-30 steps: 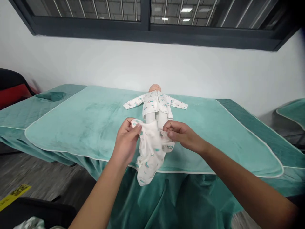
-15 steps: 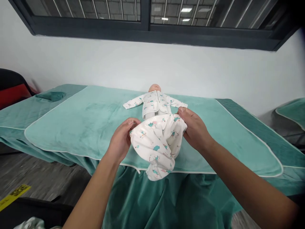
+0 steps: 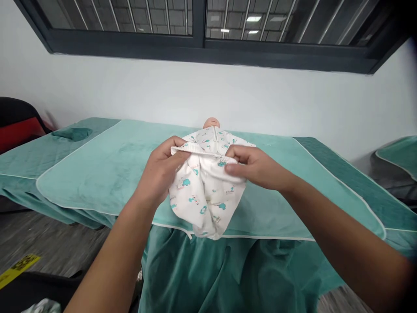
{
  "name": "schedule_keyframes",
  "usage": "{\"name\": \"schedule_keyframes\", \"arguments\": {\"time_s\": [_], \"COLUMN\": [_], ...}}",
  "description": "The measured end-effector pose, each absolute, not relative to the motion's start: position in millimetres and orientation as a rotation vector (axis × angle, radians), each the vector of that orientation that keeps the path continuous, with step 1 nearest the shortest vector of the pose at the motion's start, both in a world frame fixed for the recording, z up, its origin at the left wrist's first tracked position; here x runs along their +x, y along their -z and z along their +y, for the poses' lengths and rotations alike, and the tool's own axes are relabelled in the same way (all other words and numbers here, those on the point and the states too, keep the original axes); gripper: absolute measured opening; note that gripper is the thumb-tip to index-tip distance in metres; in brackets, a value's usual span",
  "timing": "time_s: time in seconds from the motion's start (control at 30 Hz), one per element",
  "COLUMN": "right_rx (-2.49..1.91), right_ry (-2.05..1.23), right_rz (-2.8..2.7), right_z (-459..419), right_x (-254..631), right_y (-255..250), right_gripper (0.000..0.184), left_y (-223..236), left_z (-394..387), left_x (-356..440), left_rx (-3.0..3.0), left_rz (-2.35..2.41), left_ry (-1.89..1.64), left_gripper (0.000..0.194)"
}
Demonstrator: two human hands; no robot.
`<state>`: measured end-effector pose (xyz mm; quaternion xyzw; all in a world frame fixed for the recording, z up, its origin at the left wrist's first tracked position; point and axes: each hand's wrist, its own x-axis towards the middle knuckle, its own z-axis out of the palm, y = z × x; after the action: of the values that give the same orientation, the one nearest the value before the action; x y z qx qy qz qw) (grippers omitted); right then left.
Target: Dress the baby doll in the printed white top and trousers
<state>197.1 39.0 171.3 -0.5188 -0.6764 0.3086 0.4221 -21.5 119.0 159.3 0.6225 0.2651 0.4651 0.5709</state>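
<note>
White baby pants (image 3: pixel 208 191) with a green animal print hang in front of me, held up by the waistband. My left hand (image 3: pixel 159 171) pinches the band's left end between thumb and fingers. On the other side, my right hand (image 3: pixel 260 167) grips the band, fingers behind and thumb in front. Beyond the pants a baby doll (image 3: pixel 211 122) lies on its back, head toward the wall. It wears a matching printed jacket (image 3: pixel 213 138) with the sleeves spread out. The pants and my hands hide the doll's lower body.
A light green mat (image 3: pixel 97 174) with white piping covers the bed, over a darker green cover (image 3: pixel 228 274) that drapes down the front. A wall with a barred window (image 3: pixel 202 43) rises behind. A black and red chair (image 3: pixel 19 126) stands at left, and a yellow label (image 3: pixel 19 269) shows lower left.
Both hands have risen slightly, and the right hand has moved inward along the waistband. The pants have turned and lifted, now covering more of the doll's jacket. The left hand has closed more firmly on the band.
</note>
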Motion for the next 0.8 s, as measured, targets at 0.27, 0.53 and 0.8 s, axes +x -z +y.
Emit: {"name": "schedule_keyframes", "arguments": {"time_s": [0.27,0.53,0.8], "right_rx": [-1.174,-1.172,-1.180], "right_ry": [-0.798,-0.875,-1.376], "right_rz": [-1.478,-1.361,-1.833], "right_z": [41,47,43], "right_x": [181,178,187], "right_y": [-172,-157,-159], "right_gripper": [0.042,0.044,0.031], "left_y": [-172,-160,-152], "left_z": [116,116,118], "left_x": [-27,-15,-7], "left_rx": [1.850,1.485,1.383], "left_rz": [0.554,0.550,0.634], "left_ry": [-0.546,-0.884,-0.923], "left_gripper": [0.026,0.024,0.012]}}
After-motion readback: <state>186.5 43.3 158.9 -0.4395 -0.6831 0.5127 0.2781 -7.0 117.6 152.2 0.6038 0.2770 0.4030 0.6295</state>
